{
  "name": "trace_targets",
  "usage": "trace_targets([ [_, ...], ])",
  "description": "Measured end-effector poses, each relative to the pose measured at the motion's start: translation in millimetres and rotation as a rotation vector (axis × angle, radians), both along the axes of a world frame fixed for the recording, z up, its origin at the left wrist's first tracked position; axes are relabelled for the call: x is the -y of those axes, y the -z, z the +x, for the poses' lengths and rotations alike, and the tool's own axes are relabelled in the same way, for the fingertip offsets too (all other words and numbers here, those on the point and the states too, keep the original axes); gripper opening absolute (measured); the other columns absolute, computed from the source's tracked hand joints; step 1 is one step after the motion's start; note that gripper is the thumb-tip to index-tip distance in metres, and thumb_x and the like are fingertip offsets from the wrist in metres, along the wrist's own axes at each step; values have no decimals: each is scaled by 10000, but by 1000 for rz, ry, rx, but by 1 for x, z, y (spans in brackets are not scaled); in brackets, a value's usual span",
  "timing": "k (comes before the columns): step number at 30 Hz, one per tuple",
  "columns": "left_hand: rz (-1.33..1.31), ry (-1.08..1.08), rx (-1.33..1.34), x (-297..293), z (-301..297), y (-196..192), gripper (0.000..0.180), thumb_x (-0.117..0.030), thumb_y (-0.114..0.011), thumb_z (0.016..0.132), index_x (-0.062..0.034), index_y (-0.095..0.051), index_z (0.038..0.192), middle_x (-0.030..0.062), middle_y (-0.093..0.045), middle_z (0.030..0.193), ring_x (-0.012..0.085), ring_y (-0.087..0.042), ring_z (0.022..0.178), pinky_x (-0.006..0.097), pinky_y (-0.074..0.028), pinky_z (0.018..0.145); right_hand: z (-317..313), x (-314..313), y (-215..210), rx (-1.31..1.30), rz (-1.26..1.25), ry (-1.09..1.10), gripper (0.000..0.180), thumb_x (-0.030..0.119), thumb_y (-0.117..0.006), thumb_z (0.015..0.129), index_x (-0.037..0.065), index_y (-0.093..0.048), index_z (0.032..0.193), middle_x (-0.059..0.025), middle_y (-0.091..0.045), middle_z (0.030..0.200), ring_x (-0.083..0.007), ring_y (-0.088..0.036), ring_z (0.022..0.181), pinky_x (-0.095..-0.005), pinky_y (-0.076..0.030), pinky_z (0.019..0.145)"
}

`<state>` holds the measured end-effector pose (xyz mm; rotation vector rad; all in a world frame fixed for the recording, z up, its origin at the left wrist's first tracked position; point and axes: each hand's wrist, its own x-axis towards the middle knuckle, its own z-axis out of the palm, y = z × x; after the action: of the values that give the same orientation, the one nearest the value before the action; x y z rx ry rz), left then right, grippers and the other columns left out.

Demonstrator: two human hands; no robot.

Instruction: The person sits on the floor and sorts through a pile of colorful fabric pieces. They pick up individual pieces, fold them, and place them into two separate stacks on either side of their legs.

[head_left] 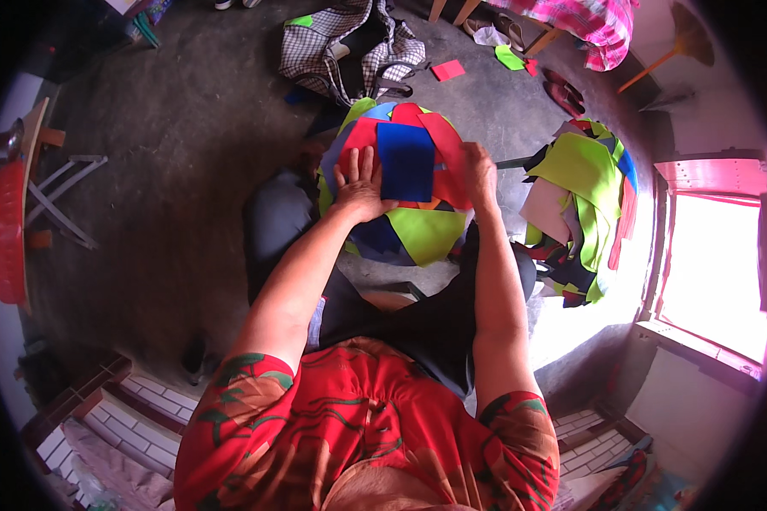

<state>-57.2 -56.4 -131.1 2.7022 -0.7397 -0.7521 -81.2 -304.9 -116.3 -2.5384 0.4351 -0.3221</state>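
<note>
In front of my lap lies a heap of cut fabric pieces [426,237] in lime green, red, blue and grey. A dark blue rectangular piece [406,162] rests flat on top. My left hand [360,189] is open on the heap, fingers spread over red fabric beside the blue piece's left edge. At the heap's right side my right hand [480,173] is closed on the edge of a red fabric piece [441,140], which slants up and left past the blue piece. The fingertips of that hand are partly hidden.
A second tall pile of fabric scraps [571,170] stands to the right, near a bright window [712,264]. A checked bag [315,55] lies beyond the heap. Loose scraps [448,70] and shoes [564,92] are on the floor. A red basin [7,230] is far left.
</note>
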Motion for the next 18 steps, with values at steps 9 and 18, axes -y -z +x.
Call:
trace_targets([
  [9, 58, 7, -10, 1, 2, -1, 955, -602, -544, 791, -81, -129, 1475, 148, 188, 1519, 362, 215, 1382, 647, 41, 1054, -33, -20, -34, -213, -46, -258, 419, 216, -578, 817, 114, -534, 1221, -174, -536, 1215, -353, -512, 1125, -426, -428, 935],
  [18, 52, 0, -31, -3, 5, -3, 934, -583, -550, 800, -88, -135, 1475, 137, 178, 1524, 357, 200, 1388, 644, 20, 1060, -164, -28, -154, -99, -242, -154, 383, 230, -615, 837, 96, -568, 1193, -138, -534, 1242, -323, -484, 1176, -431, -333, 1000],
])
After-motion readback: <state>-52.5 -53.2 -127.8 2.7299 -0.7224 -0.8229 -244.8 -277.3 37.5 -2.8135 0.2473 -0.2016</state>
